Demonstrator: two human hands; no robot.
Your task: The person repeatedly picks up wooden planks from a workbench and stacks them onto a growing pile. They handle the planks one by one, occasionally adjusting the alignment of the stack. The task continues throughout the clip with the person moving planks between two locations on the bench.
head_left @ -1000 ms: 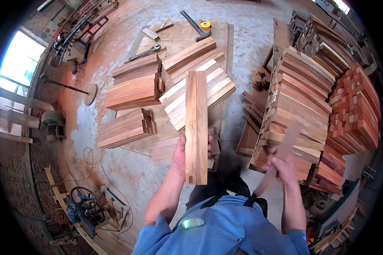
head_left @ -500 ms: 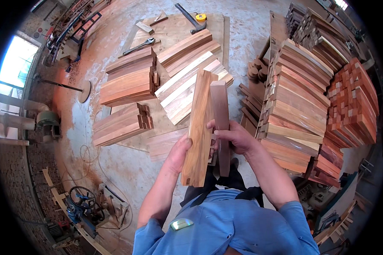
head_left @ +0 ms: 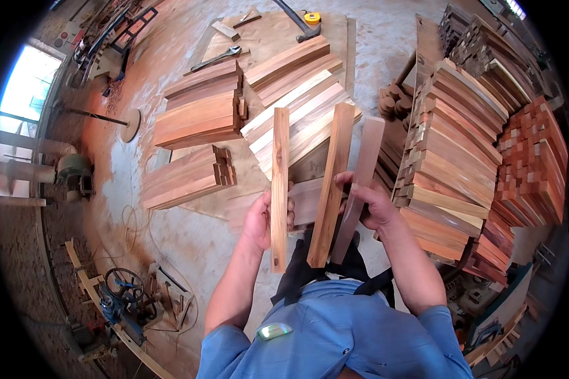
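Note:
My left hand (head_left: 256,221) is closed round a pale yellow-brown wooden strip (head_left: 279,158), which stands nearly upright in front of me. My right hand (head_left: 378,207) grips two more strips: a warm brown one (head_left: 336,151) on its inner side and a greyish-brown one (head_left: 365,155) nearest the thumb. The right-hand pair lean slightly apart at an angle, with a gap between them and the left strip. Below and beyond the hands, a stack of light striped strips (head_left: 297,120) lies on a board.
Further wood stacks (head_left: 199,120) (head_left: 189,179) sit on the plywood sheet (head_left: 212,69), with an adjustable wrench (head_left: 216,59), a hammer (head_left: 306,28) and a yellow tape measure (head_left: 312,18). Tall timber piles (head_left: 455,158) line the right. A handwheel machine (head_left: 123,287) stands at lower left.
The strips, held close together before, are now spread apart. My left hand has drawn its strip leftward, while the right hand keeps two and has shifted a little right.

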